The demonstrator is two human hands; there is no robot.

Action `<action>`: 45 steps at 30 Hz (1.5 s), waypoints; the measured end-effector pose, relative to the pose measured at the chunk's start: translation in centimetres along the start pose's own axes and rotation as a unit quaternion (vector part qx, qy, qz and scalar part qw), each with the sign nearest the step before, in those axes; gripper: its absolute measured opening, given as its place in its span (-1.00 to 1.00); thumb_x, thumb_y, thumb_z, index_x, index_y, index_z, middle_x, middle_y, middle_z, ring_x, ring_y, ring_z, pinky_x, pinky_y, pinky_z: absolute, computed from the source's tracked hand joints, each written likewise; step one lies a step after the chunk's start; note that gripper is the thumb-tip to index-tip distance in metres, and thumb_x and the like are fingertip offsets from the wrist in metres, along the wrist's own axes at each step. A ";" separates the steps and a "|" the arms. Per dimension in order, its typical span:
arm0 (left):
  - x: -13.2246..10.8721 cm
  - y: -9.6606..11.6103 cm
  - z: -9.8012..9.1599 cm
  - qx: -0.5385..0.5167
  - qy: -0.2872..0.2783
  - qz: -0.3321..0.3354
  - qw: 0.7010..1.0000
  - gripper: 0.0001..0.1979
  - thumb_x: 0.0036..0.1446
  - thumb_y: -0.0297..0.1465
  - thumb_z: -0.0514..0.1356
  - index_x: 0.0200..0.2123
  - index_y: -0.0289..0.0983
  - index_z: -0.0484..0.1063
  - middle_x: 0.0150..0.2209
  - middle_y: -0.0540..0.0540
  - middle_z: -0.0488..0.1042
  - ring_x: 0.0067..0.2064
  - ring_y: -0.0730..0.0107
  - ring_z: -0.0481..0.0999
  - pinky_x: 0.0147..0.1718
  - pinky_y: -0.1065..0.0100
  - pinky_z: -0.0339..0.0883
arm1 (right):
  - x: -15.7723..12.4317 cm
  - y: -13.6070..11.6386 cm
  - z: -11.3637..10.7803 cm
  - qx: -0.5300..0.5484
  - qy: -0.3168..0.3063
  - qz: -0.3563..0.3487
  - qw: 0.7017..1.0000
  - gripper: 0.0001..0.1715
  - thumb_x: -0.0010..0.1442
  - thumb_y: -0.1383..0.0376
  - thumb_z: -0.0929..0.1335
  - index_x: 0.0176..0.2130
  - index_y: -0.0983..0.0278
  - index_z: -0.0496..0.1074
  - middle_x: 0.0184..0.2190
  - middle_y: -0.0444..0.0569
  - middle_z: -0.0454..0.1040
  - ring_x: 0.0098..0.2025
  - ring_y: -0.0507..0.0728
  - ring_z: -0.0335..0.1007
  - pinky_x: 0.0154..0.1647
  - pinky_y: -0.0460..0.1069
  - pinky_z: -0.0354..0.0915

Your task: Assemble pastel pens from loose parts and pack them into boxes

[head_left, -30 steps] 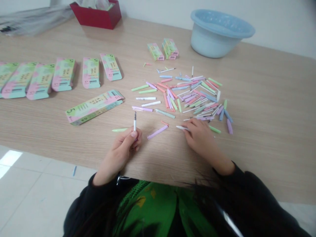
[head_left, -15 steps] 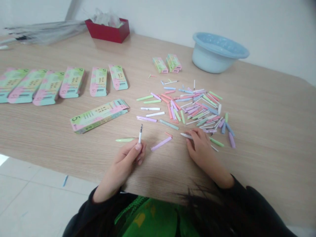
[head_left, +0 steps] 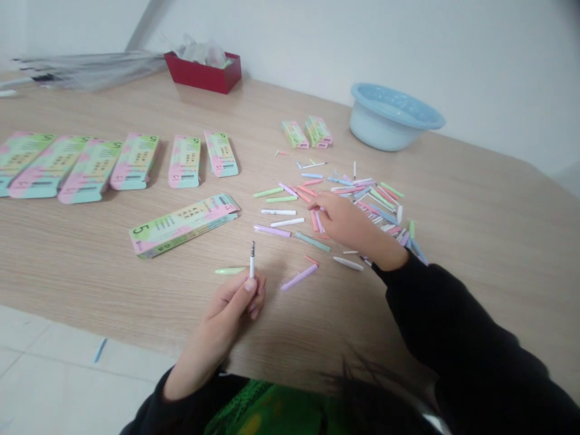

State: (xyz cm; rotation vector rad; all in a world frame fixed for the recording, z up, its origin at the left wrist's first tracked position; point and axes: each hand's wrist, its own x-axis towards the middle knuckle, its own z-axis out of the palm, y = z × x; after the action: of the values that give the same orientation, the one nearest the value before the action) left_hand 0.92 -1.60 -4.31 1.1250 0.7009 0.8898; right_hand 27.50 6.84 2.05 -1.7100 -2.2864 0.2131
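Head view, one: worn on the head, facing forward and down across the table [head_left: 471, 241], left hand [head_left: 235, 301] and right hand [head_left: 342, 220] at middle range, far wall [head_left: 294, 45] along the top, floor [head_left: 49, 377] at lower left.

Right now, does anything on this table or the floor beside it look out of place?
Yes. A thin blue piece lies on the floor, whereas the loose pen parts are up on the table. Also, one pastel box lies slanted in front of the row of boxes, out of line with them.
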 end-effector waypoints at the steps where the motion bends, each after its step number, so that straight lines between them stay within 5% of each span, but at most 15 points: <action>1: -0.1 0.0 0.0 0.003 -0.003 -0.004 1.000 -0.58 0.40 -0.10 0.09 -0.45 -0.23 0.26 -0.50 0.05 0.13 -0.46 0.42 0.10 -0.47 0.36 0.06 | 0.5 0.9 -0.2 -0.010 -0.008 0.026 1.000 -0.55 0.22 0.54 0.20 -0.07 0.33 0.56 -0.01 0.12 0.59 0.08 0.24 0.45 0.13 0.10 0.28; 5: 0.0 0.3 -0.1 0.007 -0.029 -0.020 0.999 -0.57 0.40 -0.08 0.09 -0.45 -0.24 0.26 -0.48 0.05 0.16 -0.44 0.42 0.12 -0.43 0.36 0.08 | 1.3 3.5 -0.4 -0.038 -0.046 0.079 0.995 -0.67 0.18 0.50 0.25 -0.28 0.35 0.60 -0.21 0.12 0.63 -0.18 0.20 0.49 -0.12 0.01 0.27; 9: 0.0 0.5 -0.2 0.004 -0.038 -0.029 0.999 -0.56 0.42 -0.09 0.07 -0.44 -0.24 0.26 -0.48 0.05 0.15 -0.43 0.41 0.13 -0.40 0.35 0.08 | 1.4 3.5 0.4 -0.050 -0.082 0.112 0.989 -0.76 0.11 0.44 0.29 -0.37 0.34 0.58 -0.38 0.06 0.60 -0.37 0.13 0.42 -0.33 -0.02 0.16; 19: -0.2 0.4 -0.1 0.054 -0.025 -0.052 0.997 -0.55 0.42 -0.05 0.06 -0.42 -0.24 0.26 -0.45 0.07 0.16 -0.40 0.42 0.14 -0.37 0.35 0.08 | 2.2 1.1 2.0 -0.049 -0.077 0.165 0.982 -0.78 0.11 0.25 0.38 -0.50 0.32 0.50 -0.51 0.10 0.54 -0.42 0.19 0.44 -0.45 0.00 0.04; 25: 0.0 1.4 0.8 0.125 -0.032 -0.044 0.991 -0.56 0.44 -0.10 0.02 -0.44 -0.23 0.24 -0.46 0.08 0.16 -0.39 0.42 0.17 -0.35 0.34 0.09 | -0.3 -0.3 -2.5 0.066 -0.023 0.127 0.989 -0.75 0.28 0.20 0.34 -0.17 0.31 0.52 -0.33 0.03 0.61 -0.35 0.12 0.49 -0.38 -0.03 0.24; 27: 0.1 1.9 1.3 0.157 -0.042 -0.036 0.986 -0.59 0.45 -0.15 0.03 -0.45 -0.23 0.24 -0.45 0.07 0.17 -0.38 0.41 0.18 -0.34 0.35 0.11 | -2.0 -1.1 -4.6 0.229 -0.032 0.060 0.971 -0.73 0.27 0.13 0.39 -0.17 0.27 0.55 -0.38 -0.05 0.59 -0.41 0.08 0.46 -0.45 -0.05 0.25; 30: 0.3 2.6 2.2 0.202 -0.070 -0.033 0.976 -0.65 0.44 -0.22 0.03 -0.41 -0.24 0.31 -0.42 0.06 0.23 -0.35 0.39 0.23 -0.30 0.35 0.14 | -4.8 -2.8 -6.7 0.326 -0.043 0.018 0.944 -0.81 0.21 0.15 0.47 -0.22 0.19 0.60 -0.42 -0.13 0.57 -0.44 0.03 0.43 -0.49 -0.07 0.24; 41: 0.4 2.7 4.7 0.253 -0.137 -0.042 0.957 -0.73 0.44 -0.23 0.05 -0.24 -0.22 0.44 -0.22 -0.04 0.49 -0.05 0.22 0.45 0.07 0.25 0.23 | -9.3 -4.3 -8.3 0.257 -0.050 -0.004 0.965 -0.85 0.24 0.18 0.45 -0.26 0.20 0.61 -0.40 -0.12 0.59 -0.38 0.06 0.46 -0.37 -0.04 0.29; 45: 0.1 3.0 5.2 0.271 -0.148 -0.027 0.951 -0.74 0.42 -0.23 0.06 -0.23 -0.23 0.45 -0.29 -0.03 0.47 -0.11 0.24 0.46 0.00 0.27 0.30 | -10.1 -4.6 -7.8 0.253 -0.079 -0.019 0.964 -0.86 0.27 0.20 0.44 -0.23 0.18 0.62 -0.38 -0.14 0.59 -0.34 0.04 0.47 -0.32 -0.06 0.30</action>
State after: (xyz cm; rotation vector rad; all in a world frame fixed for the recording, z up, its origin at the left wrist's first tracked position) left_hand 4.64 -3.31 0.03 1.6794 0.7403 0.4692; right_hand 28.38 -4.53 9.43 -1.4210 -2.1164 0.8711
